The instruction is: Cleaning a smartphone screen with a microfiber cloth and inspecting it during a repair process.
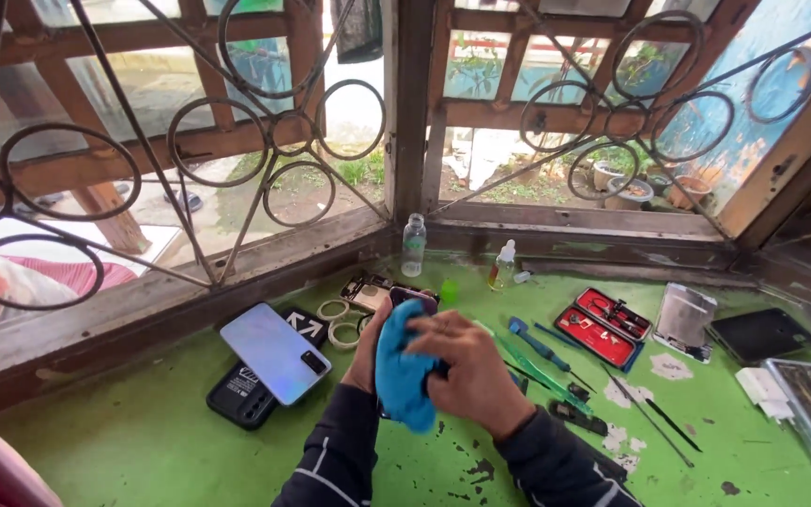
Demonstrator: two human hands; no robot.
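Crowding hands (424, 361), tape rolls (338, 321), screwdrivers (539, 347)

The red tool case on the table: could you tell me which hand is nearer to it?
Right. The right hand lies just left of the red tool case, pressing the blue cloth; the left hand sits farther left, behind the cloth.

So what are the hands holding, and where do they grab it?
The right hand presses a blue cloth against a dark phone. The left hand grips the phone from its left side, mostly hidden behind the cloth.
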